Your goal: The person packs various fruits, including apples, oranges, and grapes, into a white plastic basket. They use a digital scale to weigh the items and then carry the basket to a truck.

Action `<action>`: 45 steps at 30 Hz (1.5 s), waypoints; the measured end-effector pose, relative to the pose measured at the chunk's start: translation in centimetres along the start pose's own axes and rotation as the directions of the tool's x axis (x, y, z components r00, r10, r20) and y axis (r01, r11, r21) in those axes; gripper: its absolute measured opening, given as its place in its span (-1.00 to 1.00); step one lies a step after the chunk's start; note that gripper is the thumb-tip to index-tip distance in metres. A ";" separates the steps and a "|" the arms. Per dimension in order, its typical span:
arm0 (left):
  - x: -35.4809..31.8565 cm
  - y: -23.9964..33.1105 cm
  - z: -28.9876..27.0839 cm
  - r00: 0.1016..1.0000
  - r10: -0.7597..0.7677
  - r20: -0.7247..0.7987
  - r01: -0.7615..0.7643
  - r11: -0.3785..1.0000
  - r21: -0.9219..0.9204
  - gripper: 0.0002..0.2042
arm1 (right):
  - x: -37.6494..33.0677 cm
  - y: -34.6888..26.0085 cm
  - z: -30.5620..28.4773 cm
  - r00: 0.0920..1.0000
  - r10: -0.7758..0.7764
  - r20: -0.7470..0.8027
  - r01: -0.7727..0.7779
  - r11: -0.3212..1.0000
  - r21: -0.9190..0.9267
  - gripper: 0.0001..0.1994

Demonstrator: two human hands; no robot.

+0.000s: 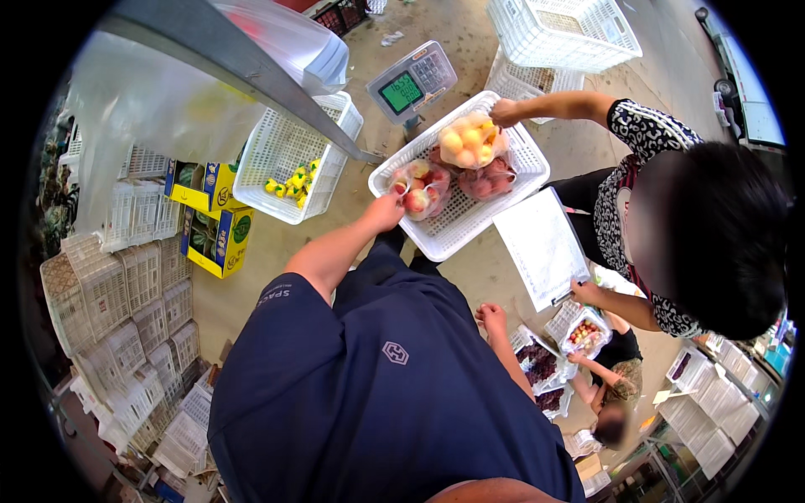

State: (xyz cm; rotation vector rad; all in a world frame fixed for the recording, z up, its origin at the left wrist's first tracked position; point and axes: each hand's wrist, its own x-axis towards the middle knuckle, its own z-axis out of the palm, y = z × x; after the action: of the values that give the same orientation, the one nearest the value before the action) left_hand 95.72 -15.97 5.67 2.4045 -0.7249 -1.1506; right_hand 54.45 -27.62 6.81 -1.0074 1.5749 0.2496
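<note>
My left hand (384,213) is closed on a clear plastic bag of red-and-yellow round fruit (422,189). That bag is at the left end of a white plastic crate (444,241), beside a bag of dark red fruit (486,179). A co-worker's hand holds a bag of yellow-orange fruit (470,141) over the same crate. My right hand (492,318) hangs by my side, fingers loosely curled, with nothing visible in it. Behind the crate stands a scale display (412,82) with a lit green screen.
The co-worker also holds a clipboard with paper (541,243). A white crate with yellow packets (289,183) stands to the left, near yellow-blue cartons (220,239). A grey metal post (251,75) crosses above. Empty crates (562,38) are stacked behind; another person handles fruit (587,335) at lower right.
</note>
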 end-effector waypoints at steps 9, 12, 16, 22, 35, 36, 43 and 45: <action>9.2 6.2 -3.3 0.963 0.180 -0.199 -0.149 0.976 0.161 -0.49 | -1.9 0.2 1.1 0.998 0.032 -0.058 -0.023 0.989 0.144 -0.87; 10.5 10.1 -6.5 0.953 0.170 -0.250 -0.106 0.963 0.249 -0.40 | -2.3 1.4 1.4 0.997 0.043 -0.058 -0.030 0.979 0.203 -0.86; 13.1 12.8 -9.3 0.975 0.086 -0.202 -0.034 0.968 0.249 -0.35 | -2.4 3.8 2.4 0.993 0.082 -0.081 -0.061 0.969 0.240 -0.85; 14.3 13.2 -8.9 0.988 0.087 -0.129 -0.045 0.954 0.296 -0.30 | -3.1 5.7 3.8 0.988 0.127 -0.089 -0.100 0.960 0.262 -0.82; 14.8 13.8 -10.4 0.981 0.181 -0.068 -0.127 0.866 0.483 -0.36 | -3.7 1.3 4.9 0.987 0.104 -0.121 -0.058 0.940 0.336 -0.81; 15.0 13.8 -10.5 0.983 0.172 -0.066 -0.118 0.865 0.488 -0.36 | -3.7 0.9 4.9 0.988 0.105 -0.116 -0.060 0.939 0.339 -0.81; 15.9 15.5 -12.2 0.994 0.100 -0.050 -0.058 0.846 0.530 -0.28 | -4.3 1.6 4.9 0.984 0.142 -0.108 -0.098 0.936 0.337 -0.80; 16.5 16.3 -13.0 0.997 0.071 -0.028 -0.045 0.845 0.534 -0.30 | -4.2 2.1 5.2 0.985 0.139 -0.098 -0.096 0.930 0.356 -0.80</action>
State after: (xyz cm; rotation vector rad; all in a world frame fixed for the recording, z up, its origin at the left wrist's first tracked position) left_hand 110.24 -37.36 12.17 2.8158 -1.2303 -0.9515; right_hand 56.36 -21.07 8.25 -0.6605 1.7195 -0.0142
